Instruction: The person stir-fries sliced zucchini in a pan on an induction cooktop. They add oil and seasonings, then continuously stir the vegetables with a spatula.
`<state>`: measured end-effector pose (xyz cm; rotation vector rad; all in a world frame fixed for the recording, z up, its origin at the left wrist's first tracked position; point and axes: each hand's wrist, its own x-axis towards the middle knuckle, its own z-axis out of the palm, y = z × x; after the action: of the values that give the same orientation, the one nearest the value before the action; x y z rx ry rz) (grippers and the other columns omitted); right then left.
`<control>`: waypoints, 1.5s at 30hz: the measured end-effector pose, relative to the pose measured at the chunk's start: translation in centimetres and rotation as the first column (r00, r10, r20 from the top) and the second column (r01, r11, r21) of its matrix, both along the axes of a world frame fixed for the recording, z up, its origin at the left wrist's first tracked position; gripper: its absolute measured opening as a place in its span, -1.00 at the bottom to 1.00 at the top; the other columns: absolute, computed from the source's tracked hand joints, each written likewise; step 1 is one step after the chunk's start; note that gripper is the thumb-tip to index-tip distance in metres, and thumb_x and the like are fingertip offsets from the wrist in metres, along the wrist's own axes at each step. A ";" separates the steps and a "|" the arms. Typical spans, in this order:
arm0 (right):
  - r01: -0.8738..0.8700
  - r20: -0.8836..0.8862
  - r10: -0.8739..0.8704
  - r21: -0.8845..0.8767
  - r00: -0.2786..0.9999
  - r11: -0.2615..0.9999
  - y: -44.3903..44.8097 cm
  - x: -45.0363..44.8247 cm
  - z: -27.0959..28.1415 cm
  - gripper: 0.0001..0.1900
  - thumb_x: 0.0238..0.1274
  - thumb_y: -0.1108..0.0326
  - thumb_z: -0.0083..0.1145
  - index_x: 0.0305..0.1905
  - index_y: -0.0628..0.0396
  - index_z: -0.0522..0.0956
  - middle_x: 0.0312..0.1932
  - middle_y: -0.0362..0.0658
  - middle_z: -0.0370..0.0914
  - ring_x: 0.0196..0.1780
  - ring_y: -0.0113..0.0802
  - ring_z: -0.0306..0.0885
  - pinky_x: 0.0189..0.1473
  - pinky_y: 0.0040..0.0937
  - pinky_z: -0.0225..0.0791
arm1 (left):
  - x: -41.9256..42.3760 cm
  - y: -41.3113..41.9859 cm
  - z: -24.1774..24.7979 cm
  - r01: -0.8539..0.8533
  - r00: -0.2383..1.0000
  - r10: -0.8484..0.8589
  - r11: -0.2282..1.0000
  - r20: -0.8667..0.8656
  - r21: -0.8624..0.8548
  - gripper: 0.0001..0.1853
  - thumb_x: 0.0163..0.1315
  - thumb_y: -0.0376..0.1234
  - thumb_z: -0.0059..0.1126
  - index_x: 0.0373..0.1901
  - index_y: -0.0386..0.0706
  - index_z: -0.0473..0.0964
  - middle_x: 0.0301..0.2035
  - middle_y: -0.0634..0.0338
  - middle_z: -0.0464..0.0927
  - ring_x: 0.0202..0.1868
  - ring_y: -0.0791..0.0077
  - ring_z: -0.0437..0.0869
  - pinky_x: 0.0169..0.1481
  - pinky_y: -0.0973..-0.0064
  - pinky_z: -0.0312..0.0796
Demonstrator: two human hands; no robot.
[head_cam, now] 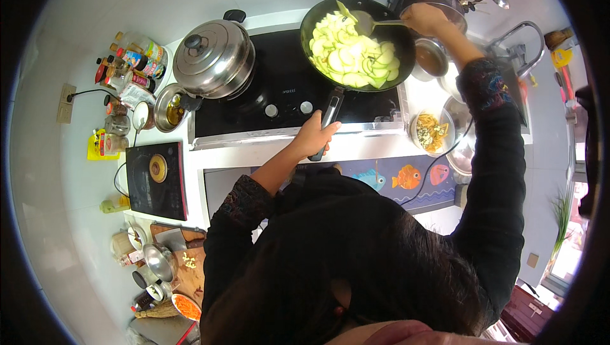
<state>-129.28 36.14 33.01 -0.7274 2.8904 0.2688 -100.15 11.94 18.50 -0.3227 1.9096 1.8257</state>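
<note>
My left hand point(314, 136) is wrapped around the black handle point(331, 109) of a dark wok point(405, 54) on the right side of the gas hob. Pale green vegetable slices point(350, 56) fill much of the wok. My right hand point(426, 18) grips a metal spatula point(367, 23), whose blade rests among the slices on their far right side. One slice stands up on edge beside the blade. The spatula's handle end is hidden in my right hand.
A lidded steel pot point(214, 59) stands on the hob's left. Seasoning bottles point(138, 61) and a steel bowl of oil point(170, 108) line the left counter. Near the faucet point(529, 25) sit a pot of brown liquid point(430, 58) and a bowl of yellowish strips point(431, 131). A cutting board point(190, 268) lies lower left.
</note>
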 end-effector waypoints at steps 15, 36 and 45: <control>-0.204 -0.023 0.206 0.057 0.978 0.977 -5.2 7.4 1.9 -0.77 0.14 0.22 0.09 -0.17 -0.05 0.69 -0.21 -0.06 0.67 -0.07 -0.07 0.63 -0.05 -0.18 0.49 | 0.0 -0.1 -1.0 0.016 1.000 -0.016 1.000 -0.010 -0.016 -0.61 0.33 -0.15 0.14 -0.15 -0.24 0.22 -0.57 0.19 0.41 -0.67 0.53 0.48 -0.63 0.49 0.39; 0.138 0.291 -0.140 0.028 0.946 0.990 -1.5 3.6 4.1 -0.83 -0.05 0.33 0.18 -0.40 0.18 0.67 -0.67 -0.09 0.53 -0.59 -0.29 0.56 -0.46 -0.29 0.40 | -0.1 -0.1 -1.0 0.009 1.000 -0.008 1.000 -0.013 0.019 -0.63 0.33 -0.17 0.16 -0.20 -0.23 0.21 -0.59 0.19 0.41 -0.67 0.52 0.48 -0.65 0.50 0.38; -0.154 0.034 0.155 -0.027 0.987 0.988 -4.7 3.9 4.2 -0.76 0.09 0.13 0.16 -0.24 -0.01 0.69 -0.44 -0.08 0.66 -0.32 -0.12 0.67 -0.21 -0.23 0.51 | -0.1 -0.1 -0.6 0.025 1.000 -0.025 1.000 0.000 -0.010 -0.64 0.34 -0.17 0.13 -0.17 -0.24 0.23 -0.59 0.20 0.41 -0.66 0.53 0.47 -0.64 0.50 0.38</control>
<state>-125.38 31.45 37.24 -0.9527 2.8114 0.2364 -100.28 11.80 17.89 -0.3008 1.9150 1.8012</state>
